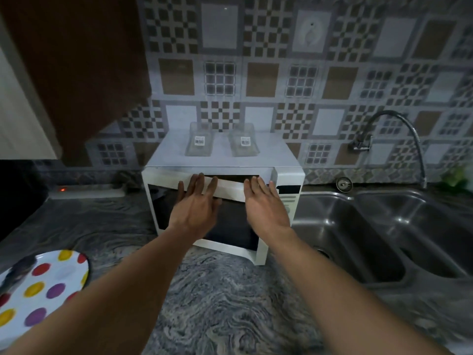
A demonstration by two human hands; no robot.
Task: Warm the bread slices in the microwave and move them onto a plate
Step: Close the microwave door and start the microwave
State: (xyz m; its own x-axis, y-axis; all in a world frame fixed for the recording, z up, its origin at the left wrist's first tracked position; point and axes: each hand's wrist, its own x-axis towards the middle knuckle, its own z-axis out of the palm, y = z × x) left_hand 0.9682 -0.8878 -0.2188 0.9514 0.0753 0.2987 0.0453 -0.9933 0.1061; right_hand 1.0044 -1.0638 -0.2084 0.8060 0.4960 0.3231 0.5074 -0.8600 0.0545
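A white microwave [286, 175] stands on the counter against the tiled wall. Its door [230, 226] with a dark window is swung partly ajar, leaving a dark gap along the top. My left hand [197, 208] lies flat against the door front, fingers spread and reaching its top edge. My right hand [263, 203] is open beside it, fingers at the door's upper right edge near the control panel. Neither hand holds anything. A white plate with coloured dots [61, 272] sits at the lower left of the counter. No bread is visible; the oven's inside is hidden.
Two clear packets with barcode labels [199, 143] [244, 143] lie on top of the microwave. A double steel sink [384, 239] with a curved tap [399, 134] is on the right. A power strip with a red light [84, 192] lies at the back left. A brown cabinet [84, 60] hangs overhead.
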